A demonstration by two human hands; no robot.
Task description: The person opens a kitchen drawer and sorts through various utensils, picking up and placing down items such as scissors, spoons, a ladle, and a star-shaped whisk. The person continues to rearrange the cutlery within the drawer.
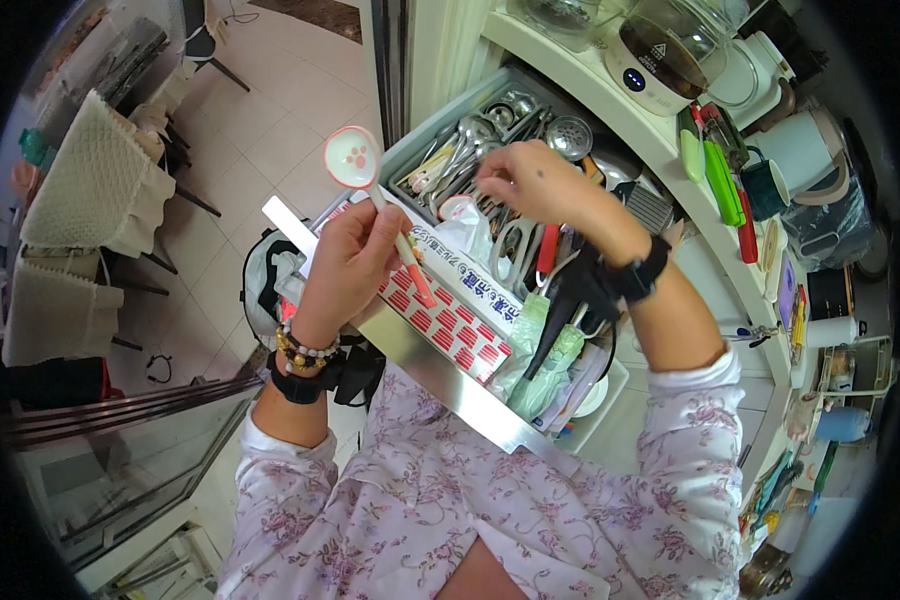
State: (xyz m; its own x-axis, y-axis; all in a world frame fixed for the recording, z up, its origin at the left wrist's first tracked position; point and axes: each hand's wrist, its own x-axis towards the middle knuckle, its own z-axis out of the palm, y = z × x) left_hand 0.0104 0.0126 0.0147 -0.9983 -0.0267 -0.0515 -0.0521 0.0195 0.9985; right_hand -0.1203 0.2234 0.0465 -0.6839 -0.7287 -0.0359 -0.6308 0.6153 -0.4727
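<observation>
A white ceramic spoon (352, 157) with a coral rim, a paw print in its bowl and a coral handle tip is in my left hand (356, 259), bowl up. My fingers and thumb close around its handle above the front of an open drawer (450, 390). Over the cutlery compartment hovers my right hand (532, 180), fingers curled; whether it touches or holds anything cannot be made out. Metal spoons (476, 131) and other cutlery lie beneath and around it. Another coral-rimmed piece (456, 206) shows just below those fingers.
Along the drawer front lies a red-and-white patterned box (450, 322). A slotted ladle (568, 137), a grater (647, 208) and green plastic bags (544, 360) crowd the drawer. An electric glass kettle (656, 71) stands on the counter above. Cloth-covered chairs (94, 180) are at left.
</observation>
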